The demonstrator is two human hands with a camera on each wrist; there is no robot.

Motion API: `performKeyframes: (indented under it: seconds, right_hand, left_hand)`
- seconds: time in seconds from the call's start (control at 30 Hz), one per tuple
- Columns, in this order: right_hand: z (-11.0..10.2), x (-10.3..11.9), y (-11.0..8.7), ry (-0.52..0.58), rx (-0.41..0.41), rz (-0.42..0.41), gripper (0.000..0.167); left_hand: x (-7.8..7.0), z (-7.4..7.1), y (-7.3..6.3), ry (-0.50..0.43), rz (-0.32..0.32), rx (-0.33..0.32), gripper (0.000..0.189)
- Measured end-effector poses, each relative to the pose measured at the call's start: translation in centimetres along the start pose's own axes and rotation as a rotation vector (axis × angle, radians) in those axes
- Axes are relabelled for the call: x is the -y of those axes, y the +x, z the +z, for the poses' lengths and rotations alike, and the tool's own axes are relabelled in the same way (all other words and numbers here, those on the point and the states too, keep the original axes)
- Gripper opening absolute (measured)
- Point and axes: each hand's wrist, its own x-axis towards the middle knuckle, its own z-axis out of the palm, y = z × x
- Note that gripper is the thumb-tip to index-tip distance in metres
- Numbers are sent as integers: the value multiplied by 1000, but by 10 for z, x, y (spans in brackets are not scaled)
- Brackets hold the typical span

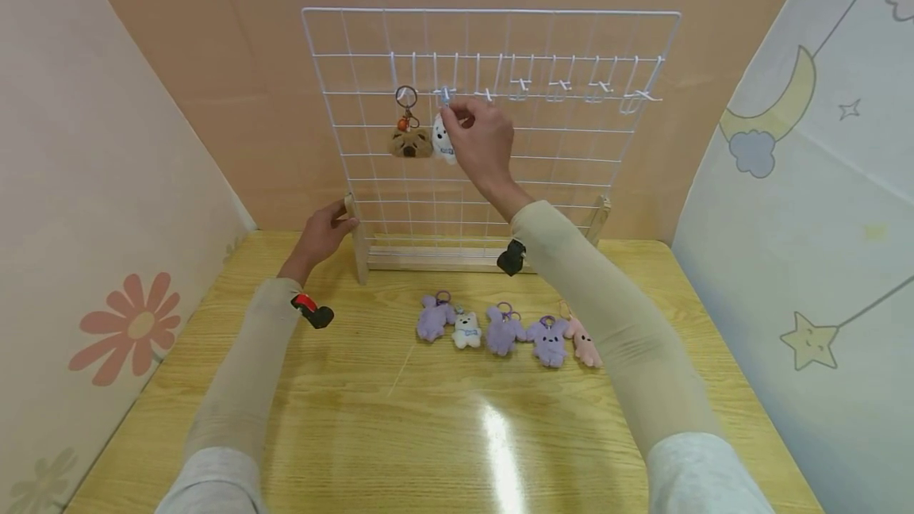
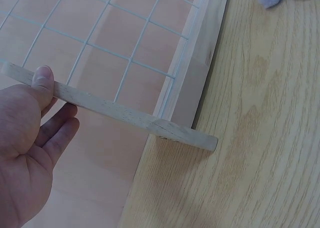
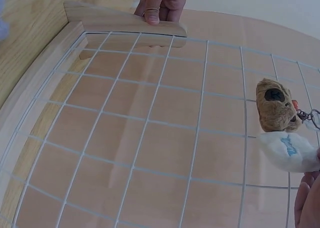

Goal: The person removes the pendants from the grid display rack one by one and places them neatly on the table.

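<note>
My right hand is raised to the upper part of a white wire grid rack. Thumb and index finger pinch the top of a white plush keychain, right at a hook; the hand hides part of the plush. Beside it, a brown bear plush keychain hangs by its ring from another hook. In the right wrist view the white plush touches or overlaps the brown one. My left hand grips the wooden side post of the rack, thumb on one face and fingers behind.
Several white hooks line the grid to the right. On the wooden table, in front of the rack's base bar, lie several purple plush keychains, a white one and a pink one, partly behind the right sleeve.
</note>
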Motion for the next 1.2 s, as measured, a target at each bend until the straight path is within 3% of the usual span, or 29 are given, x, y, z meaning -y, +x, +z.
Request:
performKeyframes:
  seconds: [0.53, 1.03, 1.2]
  right_hand:
    - [-3, 2, -11, 115, -87, -86, 16]
    - [-19, 23, -32, 183, -70, -96, 18]
    - [-22, 23, -47, 205, -26, -109, 20]
  left_hand:
    - [-1, 1, -2, 13, 13, -5, 59]
    - [-2, 0, -1, 16, 3, -6, 56]
    - [-3, 1, 0, 14, -3, -6, 56]
